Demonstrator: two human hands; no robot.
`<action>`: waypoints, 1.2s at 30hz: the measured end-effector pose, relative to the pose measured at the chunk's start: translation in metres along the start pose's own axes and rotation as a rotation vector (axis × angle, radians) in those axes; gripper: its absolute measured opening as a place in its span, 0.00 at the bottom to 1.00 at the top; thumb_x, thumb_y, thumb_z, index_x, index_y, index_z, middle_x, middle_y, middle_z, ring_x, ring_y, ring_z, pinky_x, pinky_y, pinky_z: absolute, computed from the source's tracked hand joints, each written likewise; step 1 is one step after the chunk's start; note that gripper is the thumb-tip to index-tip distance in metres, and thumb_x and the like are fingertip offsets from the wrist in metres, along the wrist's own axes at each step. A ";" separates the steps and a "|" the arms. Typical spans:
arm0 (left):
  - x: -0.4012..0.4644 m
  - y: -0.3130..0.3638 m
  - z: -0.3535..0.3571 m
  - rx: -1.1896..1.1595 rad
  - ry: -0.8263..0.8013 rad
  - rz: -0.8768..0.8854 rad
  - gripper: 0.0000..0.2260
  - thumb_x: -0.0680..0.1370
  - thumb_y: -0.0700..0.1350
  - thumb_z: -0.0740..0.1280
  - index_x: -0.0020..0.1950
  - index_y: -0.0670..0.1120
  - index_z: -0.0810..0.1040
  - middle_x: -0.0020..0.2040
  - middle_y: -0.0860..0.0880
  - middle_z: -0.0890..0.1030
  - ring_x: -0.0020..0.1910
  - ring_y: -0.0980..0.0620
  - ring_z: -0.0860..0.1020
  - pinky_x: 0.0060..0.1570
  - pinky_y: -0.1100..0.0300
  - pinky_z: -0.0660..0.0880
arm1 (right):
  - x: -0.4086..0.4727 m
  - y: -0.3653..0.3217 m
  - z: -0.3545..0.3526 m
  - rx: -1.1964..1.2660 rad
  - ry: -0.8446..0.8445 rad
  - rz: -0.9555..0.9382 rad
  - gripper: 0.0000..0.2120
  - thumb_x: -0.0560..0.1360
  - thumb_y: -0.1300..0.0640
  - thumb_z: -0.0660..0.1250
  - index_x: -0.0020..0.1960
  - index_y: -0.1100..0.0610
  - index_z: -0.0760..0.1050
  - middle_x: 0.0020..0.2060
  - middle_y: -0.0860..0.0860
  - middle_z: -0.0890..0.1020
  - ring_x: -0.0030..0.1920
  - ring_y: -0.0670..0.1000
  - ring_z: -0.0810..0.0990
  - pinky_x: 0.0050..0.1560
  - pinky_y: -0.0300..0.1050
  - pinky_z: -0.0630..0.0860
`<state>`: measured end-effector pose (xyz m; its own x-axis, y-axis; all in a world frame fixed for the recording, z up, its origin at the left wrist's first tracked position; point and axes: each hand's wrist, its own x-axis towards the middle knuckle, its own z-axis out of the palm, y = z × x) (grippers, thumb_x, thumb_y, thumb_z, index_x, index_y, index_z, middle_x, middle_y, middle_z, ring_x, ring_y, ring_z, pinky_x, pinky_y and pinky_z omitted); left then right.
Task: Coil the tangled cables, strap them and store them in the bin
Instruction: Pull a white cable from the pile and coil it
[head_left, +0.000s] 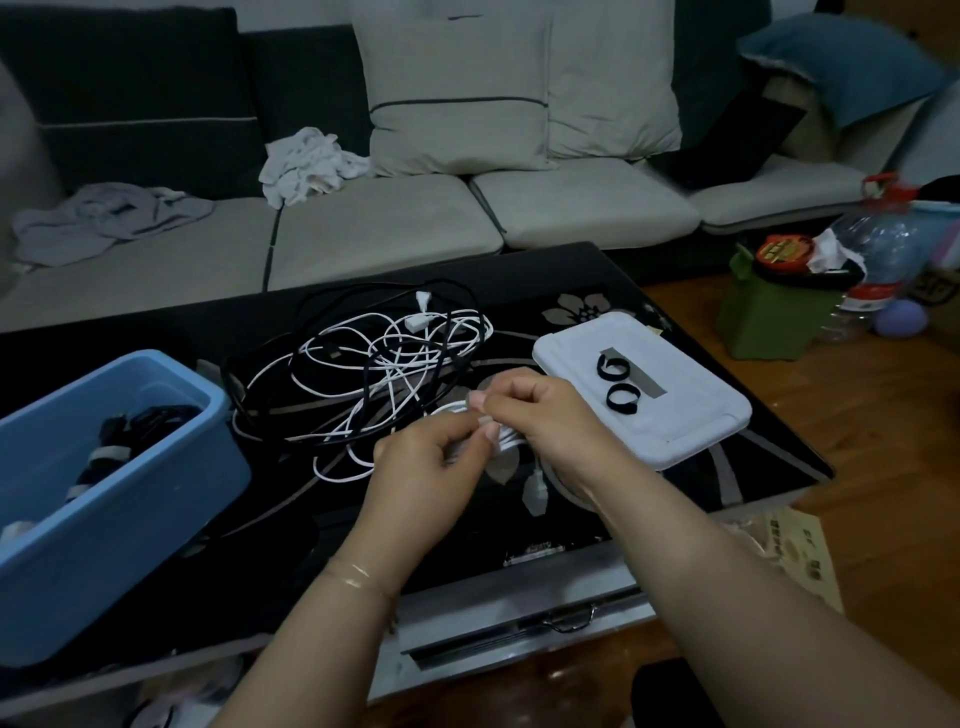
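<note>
**Supervisor:** Head view. Report hand states.

**Operator:** I see my left hand (415, 462) and right hand (540, 415) meeting above the black table (701, 457). Both are curled, pinching a small white cable coil (501, 439) between fingertips. One white plug (535, 491) hangs below the coil.

**Supervisor:** Location of remaining cables?

**Operator:** The tangled cables (374, 364), black and white strands mixed, lie on the table just behind my hands, between the blue bin (104, 519) and the white lid (649, 415).

**Supervisor:** Straps?

**Operator:** Two black straps (615, 387), rolled into loops, rest on the lid, right of my right hand. The bin stands at the left and holds dark bundled cables (140, 426).

**Supervisor:** Background?

**Operator:** A sofa (389, 218) behind the table.
</note>
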<state>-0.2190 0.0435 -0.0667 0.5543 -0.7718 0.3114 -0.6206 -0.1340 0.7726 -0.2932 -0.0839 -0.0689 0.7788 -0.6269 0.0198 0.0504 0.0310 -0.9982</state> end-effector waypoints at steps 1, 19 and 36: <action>0.001 0.000 -0.001 -0.014 -0.001 -0.016 0.09 0.78 0.50 0.67 0.40 0.51 0.81 0.25 0.61 0.72 0.27 0.63 0.69 0.34 0.63 0.62 | 0.000 0.000 0.002 -0.001 0.020 -0.022 0.06 0.72 0.60 0.72 0.38 0.60 0.80 0.42 0.49 0.79 0.44 0.45 0.80 0.49 0.39 0.74; 0.003 -0.010 -0.008 -0.220 -0.048 -0.204 0.12 0.78 0.45 0.67 0.34 0.49 0.79 0.24 0.59 0.72 0.25 0.64 0.67 0.31 0.68 0.64 | 0.003 -0.001 0.005 -0.332 -0.112 -0.061 0.09 0.74 0.59 0.69 0.36 0.54 0.77 0.34 0.49 0.77 0.35 0.42 0.73 0.40 0.37 0.69; -0.003 -0.005 0.002 -0.051 0.210 -0.168 0.06 0.76 0.52 0.67 0.39 0.53 0.78 0.30 0.54 0.78 0.30 0.55 0.74 0.35 0.55 0.73 | 0.005 -0.001 0.019 -0.290 -0.004 -0.032 0.11 0.75 0.60 0.67 0.34 0.56 0.75 0.33 0.52 0.77 0.37 0.49 0.73 0.43 0.44 0.69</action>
<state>-0.2185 0.0448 -0.0731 0.7534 -0.5948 0.2804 -0.4846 -0.2139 0.8482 -0.2779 -0.0725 -0.0665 0.7820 -0.6212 0.0509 -0.1055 -0.2124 -0.9715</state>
